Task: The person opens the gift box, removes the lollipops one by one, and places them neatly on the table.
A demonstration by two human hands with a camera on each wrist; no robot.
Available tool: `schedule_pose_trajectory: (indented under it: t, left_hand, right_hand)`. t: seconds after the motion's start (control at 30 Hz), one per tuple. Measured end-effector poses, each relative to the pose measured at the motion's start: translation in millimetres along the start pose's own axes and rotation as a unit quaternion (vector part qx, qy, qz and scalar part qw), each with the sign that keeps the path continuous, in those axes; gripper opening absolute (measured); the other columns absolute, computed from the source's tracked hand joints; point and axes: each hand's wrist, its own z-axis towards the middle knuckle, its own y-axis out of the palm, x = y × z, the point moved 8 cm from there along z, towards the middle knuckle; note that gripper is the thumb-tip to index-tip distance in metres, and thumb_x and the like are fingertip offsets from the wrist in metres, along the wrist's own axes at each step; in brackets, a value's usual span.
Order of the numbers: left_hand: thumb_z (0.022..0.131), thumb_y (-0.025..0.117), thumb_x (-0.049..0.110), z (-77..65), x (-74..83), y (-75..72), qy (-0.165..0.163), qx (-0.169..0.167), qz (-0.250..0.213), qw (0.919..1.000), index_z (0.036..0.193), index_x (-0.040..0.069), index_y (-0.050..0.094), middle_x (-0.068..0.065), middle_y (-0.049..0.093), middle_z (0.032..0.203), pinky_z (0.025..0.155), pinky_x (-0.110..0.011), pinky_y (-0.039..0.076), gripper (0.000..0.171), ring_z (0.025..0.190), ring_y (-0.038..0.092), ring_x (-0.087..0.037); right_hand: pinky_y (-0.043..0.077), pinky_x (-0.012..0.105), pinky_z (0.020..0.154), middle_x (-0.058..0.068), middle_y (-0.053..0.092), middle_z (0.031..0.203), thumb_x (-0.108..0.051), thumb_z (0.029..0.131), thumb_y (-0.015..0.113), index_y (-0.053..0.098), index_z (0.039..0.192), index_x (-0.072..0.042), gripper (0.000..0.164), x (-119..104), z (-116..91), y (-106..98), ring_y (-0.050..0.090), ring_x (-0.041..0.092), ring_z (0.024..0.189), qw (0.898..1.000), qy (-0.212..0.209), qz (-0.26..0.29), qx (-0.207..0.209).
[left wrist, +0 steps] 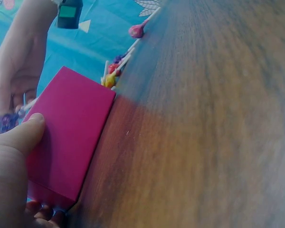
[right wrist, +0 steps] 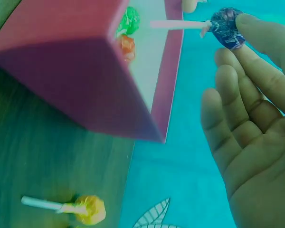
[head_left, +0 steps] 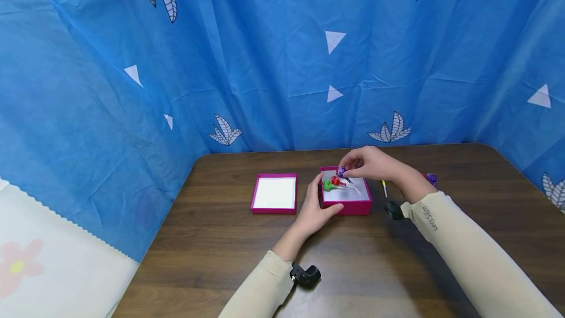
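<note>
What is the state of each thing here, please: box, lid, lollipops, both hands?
Pink box: open, upright.
Lid: off, inner side up.
Green lollipop: wrapped, in the box.
Red lollipop: wrapped, in the box.
Purple lollipop: wrapped, held.
Yellow lollipop: wrapped, outside the box.
Other lollipops: outside the box, details unclear.
Left hand: holding the box.
Right hand: pinching the purple lollipop.

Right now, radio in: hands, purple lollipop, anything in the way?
Left hand holds pink box. Right hand pinches purple lollipop over it. Box open, green lollipop and red lollipop inside; no blockage seen.
</note>
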Motion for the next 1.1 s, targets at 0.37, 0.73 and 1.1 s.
schedule_pose_trajectory:
  t: [0.37,0.73,1.1]
  left_hand:
    - [0.089,0.075,0.039,2.4,3.8,-5.8,0.007,0.008,0.005,0.9999,0.159,0.027,0.013,-0.004,0.023,0.163,0.121,-0.053,0.033,0.095,0.150,0.028,-0.024]
    - [0.088,0.075,0.038,1.1,2.2,-1.2,0.007,0.001,0.000,1.0000,0.160,0.028,0.012,-0.002,0.023,0.163,0.119,-0.051,0.035,0.096,0.148,0.029,-0.022]
    - [0.088,0.075,0.038,1.0,1.2,0.0,0.003,-0.003,0.002,1.0000,0.159,0.028,0.012,-0.003,0.023,0.163,0.120,-0.052,0.035,0.096,0.148,0.029,-0.023]
  right_hand:
    - [0.056,0.027,0.072,0.004,0.071,0.099,-0.027,0.086,0.079,0.073,0.113,-0.013,0.031,13,-31,-15,0.059,0.020,0.086,0.997,0.025,0.015,0.067]
    - [0.053,0.024,0.063,0.006,0.069,0.098,-0.033,0.089,0.076,0.073,0.108,-0.015,0.027,38,-83,-18,0.055,0.021,0.086,0.991,0.060,0.013,0.118]
    - [0.047,0.023,0.061,0.006,0.063,0.092,-0.034,0.091,0.073,0.072,0.109,-0.013,0.028,77,-127,-17,0.050,0.016,0.082,0.983,0.098,-0.004,0.156]
